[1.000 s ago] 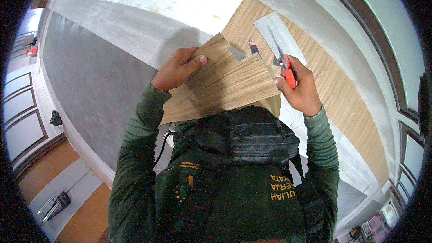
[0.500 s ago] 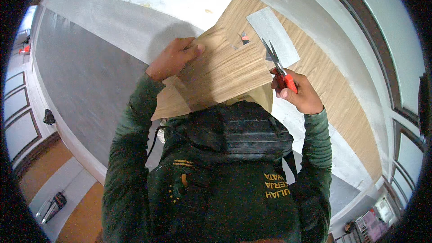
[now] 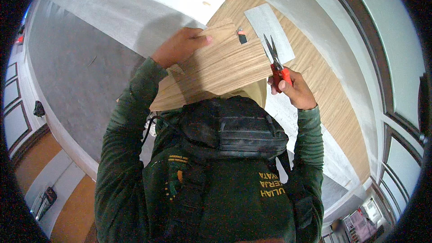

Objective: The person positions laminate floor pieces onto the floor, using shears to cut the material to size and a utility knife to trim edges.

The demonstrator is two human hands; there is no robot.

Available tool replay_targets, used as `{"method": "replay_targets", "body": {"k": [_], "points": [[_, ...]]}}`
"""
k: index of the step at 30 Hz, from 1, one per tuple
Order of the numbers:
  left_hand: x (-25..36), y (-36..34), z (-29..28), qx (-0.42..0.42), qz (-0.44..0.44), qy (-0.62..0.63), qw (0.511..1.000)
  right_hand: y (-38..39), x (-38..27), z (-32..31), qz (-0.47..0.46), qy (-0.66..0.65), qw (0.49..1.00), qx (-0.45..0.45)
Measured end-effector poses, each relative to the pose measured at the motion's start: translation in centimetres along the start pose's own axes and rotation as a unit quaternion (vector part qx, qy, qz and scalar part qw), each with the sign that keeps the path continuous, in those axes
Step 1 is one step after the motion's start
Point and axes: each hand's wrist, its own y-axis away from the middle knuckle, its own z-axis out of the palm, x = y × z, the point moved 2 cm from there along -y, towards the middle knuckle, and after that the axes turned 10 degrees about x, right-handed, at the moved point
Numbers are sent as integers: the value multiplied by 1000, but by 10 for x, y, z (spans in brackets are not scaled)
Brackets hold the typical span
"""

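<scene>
My left hand [image 3: 183, 44] grips the far left edge of a wood-grain sheet [image 3: 229, 67], thumb on top and fingers underneath. The sheet is cut in an irregular shape with a notch at its far edge, and it is held in front of my body. In my right hand [image 3: 300, 91] is a pair of scissors [image 3: 275, 58] with red handles. Their long pointed blades face away from me, spread a little apart. The blades are beside the sheet's right edge; whether they touch it, I cannot tell.
A loose grey strip [image 3: 272, 33] lies on wood-grain planks [image 3: 326, 81] along the right wall. A small black and red tool [image 3: 242, 37] shows at the sheet's notch. Dark grey flooring [image 3: 85, 58] spreads to the left. A black bag [image 3: 231, 128] hangs against my front.
The sheet has tilted and shifted slightly, so more of the small black and red tool shows. The scissors' tips have turned more upright. Both hands keep their hold.
</scene>
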Motion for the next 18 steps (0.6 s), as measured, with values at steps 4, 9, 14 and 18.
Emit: {"method": "replay_targets", "body": {"k": [4,9,14,18], "points": [[6,2,5,4,26,13,1000,1,20,-1,9,-11,1000,-10],[4,-3,6,4,26,4,1000,2,19,-2,-2,16,1000,3],[8,0,6,16,20,-28,999,-2,4,-2,-27,72,997,29],[10,4,4,-5,-17,-6,1000,-3,-1,-4,-23,109,994,6]]}}
